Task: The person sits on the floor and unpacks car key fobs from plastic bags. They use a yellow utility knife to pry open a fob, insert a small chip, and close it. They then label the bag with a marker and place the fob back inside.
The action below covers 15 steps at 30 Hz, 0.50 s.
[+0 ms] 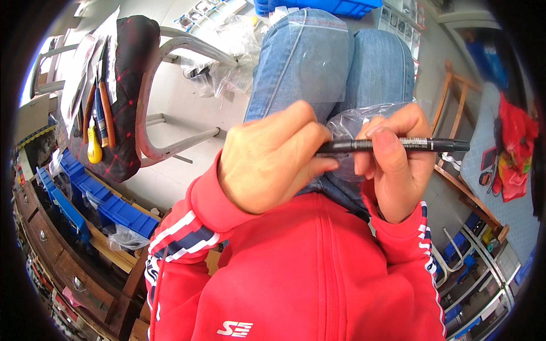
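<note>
Hands (270,162) gripping black pen (415,144), red sleeves (219,184), jeans (273,74)

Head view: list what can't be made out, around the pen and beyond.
Black pen: head view, left end hidden in the left hand's grip; nib or cap, can't tell.
Left palm: head view, hidden by the back of that hand.
Clear bag beneath: head view, partly covered by the right hand.
Blue crate: head view, cut off by the top edge.
Bagged items on the floor: head view, too small and blurred.
</note>
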Motion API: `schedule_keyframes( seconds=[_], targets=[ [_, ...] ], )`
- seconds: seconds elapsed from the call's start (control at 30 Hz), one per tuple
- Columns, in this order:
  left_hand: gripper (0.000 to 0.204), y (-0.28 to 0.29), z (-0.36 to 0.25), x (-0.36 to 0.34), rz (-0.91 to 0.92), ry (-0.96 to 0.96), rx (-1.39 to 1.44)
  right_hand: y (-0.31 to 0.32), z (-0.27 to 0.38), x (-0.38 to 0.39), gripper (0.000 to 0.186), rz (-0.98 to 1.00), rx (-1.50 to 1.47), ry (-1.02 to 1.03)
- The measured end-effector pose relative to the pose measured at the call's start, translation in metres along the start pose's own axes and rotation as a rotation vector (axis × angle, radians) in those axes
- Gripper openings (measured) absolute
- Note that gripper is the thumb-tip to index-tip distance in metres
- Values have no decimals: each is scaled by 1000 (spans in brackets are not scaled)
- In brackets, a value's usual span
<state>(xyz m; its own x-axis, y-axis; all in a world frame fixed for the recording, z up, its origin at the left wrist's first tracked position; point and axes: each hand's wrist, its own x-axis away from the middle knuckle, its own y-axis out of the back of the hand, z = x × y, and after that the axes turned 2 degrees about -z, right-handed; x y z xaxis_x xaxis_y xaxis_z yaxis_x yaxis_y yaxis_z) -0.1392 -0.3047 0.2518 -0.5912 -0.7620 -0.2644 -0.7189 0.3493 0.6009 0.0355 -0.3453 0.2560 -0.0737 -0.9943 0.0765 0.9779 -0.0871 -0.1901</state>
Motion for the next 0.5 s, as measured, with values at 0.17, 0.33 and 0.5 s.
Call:
schedule_keyframes(
  seconds=[0.17,0.33,0.5],
  targets=[
    [22,22,3,11,190,65,105,14,47,-25,15,59,-132,139],
    [24,22,24,6,-88,-17,70,22,33,-44,25,-69,28,417],
    [24,-20,46,-10,-191,-156,-303,0,-33,-59,30,-131,73,325]
  ],
)
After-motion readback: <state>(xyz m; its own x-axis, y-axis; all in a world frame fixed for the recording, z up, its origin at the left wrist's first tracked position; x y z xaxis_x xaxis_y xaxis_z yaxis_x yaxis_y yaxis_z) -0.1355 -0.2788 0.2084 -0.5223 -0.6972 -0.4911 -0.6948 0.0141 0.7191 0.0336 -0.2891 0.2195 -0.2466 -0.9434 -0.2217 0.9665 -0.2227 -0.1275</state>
